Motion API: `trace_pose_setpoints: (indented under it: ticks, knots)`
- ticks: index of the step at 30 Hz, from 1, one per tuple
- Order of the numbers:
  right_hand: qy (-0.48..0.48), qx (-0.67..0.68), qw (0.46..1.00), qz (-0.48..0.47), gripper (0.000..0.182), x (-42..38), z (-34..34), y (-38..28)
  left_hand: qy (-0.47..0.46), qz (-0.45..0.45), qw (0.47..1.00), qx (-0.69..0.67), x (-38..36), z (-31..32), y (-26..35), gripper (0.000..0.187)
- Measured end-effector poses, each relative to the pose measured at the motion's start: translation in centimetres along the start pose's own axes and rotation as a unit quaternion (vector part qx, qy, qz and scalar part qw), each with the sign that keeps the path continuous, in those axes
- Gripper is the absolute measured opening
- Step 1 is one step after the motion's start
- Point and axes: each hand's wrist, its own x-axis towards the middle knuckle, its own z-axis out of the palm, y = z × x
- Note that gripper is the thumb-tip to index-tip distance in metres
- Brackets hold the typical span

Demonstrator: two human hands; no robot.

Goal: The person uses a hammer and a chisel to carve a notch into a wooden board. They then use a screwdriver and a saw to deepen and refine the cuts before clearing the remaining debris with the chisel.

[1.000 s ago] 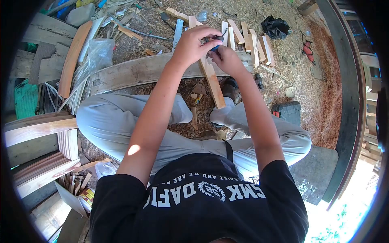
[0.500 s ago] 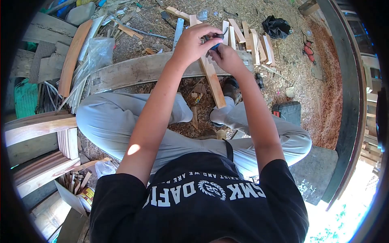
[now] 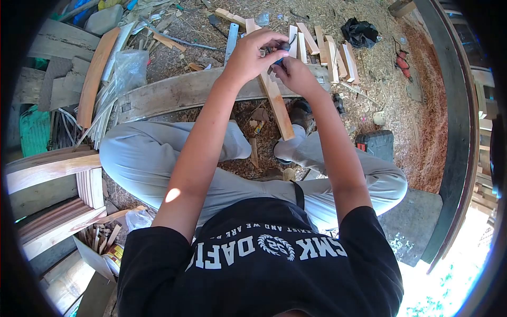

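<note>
My left hand (image 3: 253, 55) is curled around a small blue-and-black tool (image 3: 284, 46), thumb and fingers closed on its dark upper end. Just below and to the right, my right hand (image 3: 297, 75) grips the blue lower part. Fingers cover most of the tool, so its exact kind cannot be made out. Both hands are above a long wooden plank (image 3: 158, 95) lying crosswise on the ground. Under them a narrow wooden strip (image 3: 277, 108) crosses the plank and points toward my feet.
Several short wood pieces (image 3: 319, 42) lie beyond the plank. A metal ruler (image 3: 231, 42) is left of my hands. On the right are a black plastic bag (image 3: 360, 33), a red power tool (image 3: 402, 66) and a dark case (image 3: 377, 145). Stacked frames (image 3: 55, 171) stand at left.
Both hands stay in almost the same place. The black end of the tool has shifted slightly between my fingers and shows a little more.
</note>
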Motion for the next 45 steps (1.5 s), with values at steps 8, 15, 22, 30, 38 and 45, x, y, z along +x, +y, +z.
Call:
trace_pose_setpoints:
  ticks: [8, 15, 22, 30, 38, 45]
  knots:
    - [0.168, 0.121, 0.97, 0.128, 0.021, -5.5, 1.4, 2.8, -0.024, -0.002, 0.999, -0.042, -0.6, 1.3, -1.7, 0.036]
    - [0.469, -0.195, 0.718, 0.476, 0.036, -17.3, 10.4, 13.0, -0.019, -0.051, 0.983, -0.174, -1.2, 3.4, -3.9, 0.025]
    - [0.389, 0.197, 0.678, 0.591, 0.047, -19.7, 15.5, 22.5, 0.029, -0.072, 0.981, -0.178, -1.2, 4.7, -5.9, 0.015]
    - [0.371, 0.7, 0.405, 0.456, 0.027, -16.9, 8.0, 21.1, 0.057, -0.117, 0.963, -0.235, -1.2, 4.8, -5.0, 0.01]
    - [0.45, 0.501, 0.578, 0.461, 0.033, -14.0, -0.7, 9.5, 0.076, -0.127, 0.957, -0.251, -0.8, 4.9, -4.8, 0.015]
    - [0.338, 0.513, 0.745, 0.26, 0.035, -11.9, -7.7, -5.0, 0.063, -0.138, 0.974, -0.17, -0.2, 6.5, -4.3, 0.031]
